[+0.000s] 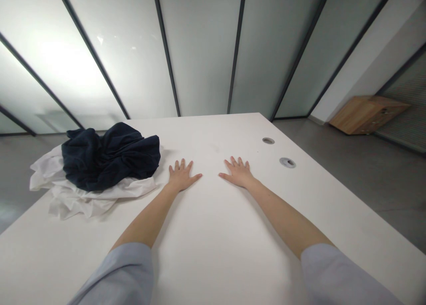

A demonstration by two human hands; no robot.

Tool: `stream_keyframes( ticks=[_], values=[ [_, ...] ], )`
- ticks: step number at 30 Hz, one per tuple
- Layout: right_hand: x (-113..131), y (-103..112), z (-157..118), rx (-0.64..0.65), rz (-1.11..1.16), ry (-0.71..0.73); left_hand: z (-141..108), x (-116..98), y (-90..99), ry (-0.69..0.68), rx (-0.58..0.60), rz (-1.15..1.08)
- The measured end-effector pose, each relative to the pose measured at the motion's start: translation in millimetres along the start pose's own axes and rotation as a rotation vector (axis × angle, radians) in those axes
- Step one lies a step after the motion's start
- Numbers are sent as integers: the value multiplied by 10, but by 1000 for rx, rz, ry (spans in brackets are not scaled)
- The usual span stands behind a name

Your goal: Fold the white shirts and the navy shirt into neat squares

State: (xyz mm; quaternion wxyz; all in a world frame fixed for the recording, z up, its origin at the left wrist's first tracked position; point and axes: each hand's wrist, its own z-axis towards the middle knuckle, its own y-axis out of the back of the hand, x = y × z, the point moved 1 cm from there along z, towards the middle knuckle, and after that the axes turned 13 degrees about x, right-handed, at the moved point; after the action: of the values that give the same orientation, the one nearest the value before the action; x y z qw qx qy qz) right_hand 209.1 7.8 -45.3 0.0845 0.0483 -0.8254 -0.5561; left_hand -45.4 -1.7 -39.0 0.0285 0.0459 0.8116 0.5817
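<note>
Your left hand and right hand lie palm down on the white table, well apart, with thumbs turned toward each other. The fingers of both hands are spread and released, grasping nothing. The navy garment sits bunched on a white cloth, left of your left hand. The cloth's edge is just beside that hand, not touching it. The bunch's long axis runs roughly across your view, and no end clearly points anywhere. The cloth spreads wider beneath it. Two round grommets are set in the table, beyond your right hand. A wooden box sits off to the right, beyond the table.
</note>
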Motion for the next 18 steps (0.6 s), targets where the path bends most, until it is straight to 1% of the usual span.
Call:
stream_keyframes(
  ticks=[18],
  values=[
    [-1, 0, 6, 4, 6, -4, 14, 7, -20, 1, -19, 7]
  ],
)
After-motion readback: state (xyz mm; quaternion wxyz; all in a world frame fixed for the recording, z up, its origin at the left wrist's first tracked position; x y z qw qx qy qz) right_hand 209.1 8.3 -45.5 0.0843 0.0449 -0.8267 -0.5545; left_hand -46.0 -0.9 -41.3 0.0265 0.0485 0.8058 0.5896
